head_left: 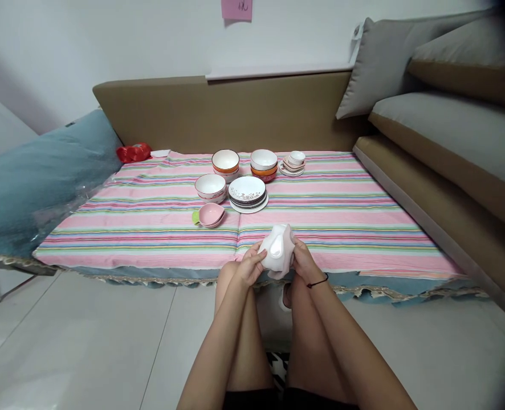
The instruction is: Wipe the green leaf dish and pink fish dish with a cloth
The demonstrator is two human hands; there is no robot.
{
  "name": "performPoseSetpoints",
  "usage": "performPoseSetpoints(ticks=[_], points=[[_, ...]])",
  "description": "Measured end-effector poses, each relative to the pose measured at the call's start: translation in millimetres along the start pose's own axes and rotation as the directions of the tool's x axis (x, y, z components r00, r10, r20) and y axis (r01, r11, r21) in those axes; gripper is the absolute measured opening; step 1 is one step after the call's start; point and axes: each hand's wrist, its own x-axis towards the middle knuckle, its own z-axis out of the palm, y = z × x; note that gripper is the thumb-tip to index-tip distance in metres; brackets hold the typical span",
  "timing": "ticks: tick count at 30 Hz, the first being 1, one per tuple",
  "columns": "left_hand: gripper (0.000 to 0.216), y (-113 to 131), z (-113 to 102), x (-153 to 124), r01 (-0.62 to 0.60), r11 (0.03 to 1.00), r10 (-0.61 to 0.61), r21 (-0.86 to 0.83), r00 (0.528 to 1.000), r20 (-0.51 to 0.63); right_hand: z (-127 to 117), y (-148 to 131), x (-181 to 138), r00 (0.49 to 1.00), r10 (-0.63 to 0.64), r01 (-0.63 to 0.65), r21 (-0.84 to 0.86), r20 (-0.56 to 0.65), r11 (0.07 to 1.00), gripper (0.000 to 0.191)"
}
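Above my knees, a glossy white dish (275, 248) with an oval raised part is held up between my two hands. A pale pinkish cloth (287, 257) lies against its right side and hangs below it. My left hand (251, 265) is closed on the dish's left edge, thumb on top. My right hand (304, 259) grips the right side, where the cloth is; its fingertips are partly hidden. Nearest in front are a stack of plates (247, 193) with a brown floral pattern and pink leaf-shaped bowls (211, 214) with a green handle.
Stacked bowls (225, 162), more bowls (264, 164), a bowl stack (210, 187) and small dishes (294, 162) stand farther back on the striped cloth (342, 210). A red bundle (133, 152) lies back left. Cushions (449, 125) are piled on the right.
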Motion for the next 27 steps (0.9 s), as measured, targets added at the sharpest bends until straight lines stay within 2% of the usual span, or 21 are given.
performPoseSetpoints(ticks=[4,6,12,16,18,22,24,27], points=[[0.056,-1,0,0,0.013,0.999,-0.013,0.030,1.000,0.005,-4,5,5,0.997,-0.016,0.017,0.008,-0.076,1.000,0.033],[0.058,-1,0,0,0.007,1.000,-0.007,0.024,1.000,0.012,-3,4,5,0.997,-0.015,0.017,0.025,-0.078,1.000,0.030],[0.061,0,0,2,-0.029,0.999,0.029,-0.028,1.000,-0.007,7,-6,-5,0.999,0.000,0.000,0.014,0.046,1.000,0.032],[0.066,-1,-1,2,-0.026,1.000,0.026,0.001,0.999,-0.038,7,-6,-8,0.995,-0.007,0.012,-0.049,0.104,0.999,0.039],[0.066,-2,-2,1,-0.019,1.000,0.020,0.023,0.999,-0.036,5,-3,-5,0.998,-0.017,0.021,-0.057,0.065,0.998,0.038],[0.063,-3,-1,1,-0.003,0.999,0.003,0.044,1.000,-0.012,0,3,3,0.995,-0.031,0.029,-0.020,-0.100,0.999,0.035],[0.065,-2,0,1,0.006,0.999,-0.005,0.035,1.000,-0.020,-1,3,3,0.995,-0.022,0.022,-0.004,-0.092,1.000,0.034],[0.063,1,1,1,-0.002,1.000,0.003,0.014,0.999,-0.042,2,0,0,1.000,-0.018,0.018,0.007,-0.017,1.000,0.033]])
